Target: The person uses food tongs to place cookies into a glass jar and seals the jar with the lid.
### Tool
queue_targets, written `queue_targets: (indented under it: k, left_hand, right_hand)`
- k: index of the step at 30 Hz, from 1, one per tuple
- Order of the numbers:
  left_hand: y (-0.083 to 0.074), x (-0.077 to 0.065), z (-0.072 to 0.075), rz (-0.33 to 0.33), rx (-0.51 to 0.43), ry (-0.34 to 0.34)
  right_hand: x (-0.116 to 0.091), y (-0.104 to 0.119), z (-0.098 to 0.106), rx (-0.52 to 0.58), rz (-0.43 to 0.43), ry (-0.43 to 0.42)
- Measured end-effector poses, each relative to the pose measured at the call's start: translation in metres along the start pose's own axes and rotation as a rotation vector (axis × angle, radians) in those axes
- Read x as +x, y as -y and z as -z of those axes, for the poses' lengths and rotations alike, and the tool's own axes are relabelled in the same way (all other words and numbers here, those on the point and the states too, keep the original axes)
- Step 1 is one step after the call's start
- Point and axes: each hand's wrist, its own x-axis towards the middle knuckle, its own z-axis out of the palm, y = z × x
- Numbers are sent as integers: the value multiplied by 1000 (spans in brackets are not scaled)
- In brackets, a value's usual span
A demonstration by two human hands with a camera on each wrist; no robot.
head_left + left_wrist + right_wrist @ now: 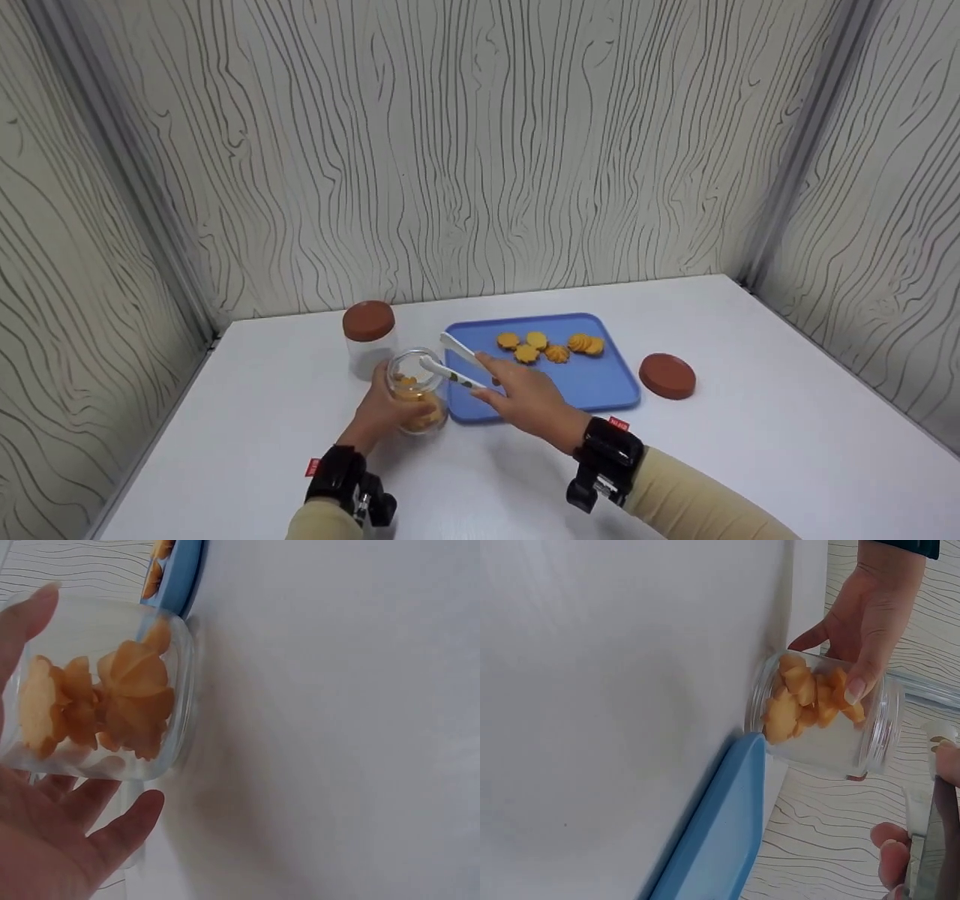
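In the head view my left hand [384, 411] holds a clear glass jar [417, 369] from its left side, thumb and fingers around the wall. The jar has no lid on, and flower-shaped cookies [784, 716] fill its lower part. My right hand [531, 399] grips white tongs [454, 375] with a dark pattern. Their arms are spread, with nothing visible between the tips; one tip is over the jar's mouth, the other above the tray's left corner. More cookies [527, 354] lie on the blue tray [592, 386] to the right of the jar.
A second jar [369, 354] with a reddish-brown lid stands behind the left hand. A loose lid [667, 376] of the same colour lies right of the tray. Wood-patterned panels [480, 150] enclose the white table [247, 427] at the back and sides.
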Motion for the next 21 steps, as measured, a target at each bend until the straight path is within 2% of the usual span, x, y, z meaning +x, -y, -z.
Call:
queue_targets:
  k: [5, 12, 21]
  left_hand:
    - [1, 1, 0, -12, -4, 4]
    - [2, 1, 2, 61, 44, 4]
    - [2, 1, 2, 44, 36, 9]
  right_hand:
    - [-6, -8, 6, 15, -32, -7]
    - [-13, -19, 13, 16, -77, -17]
    - [-22, -30, 23, 54, -130, -14]
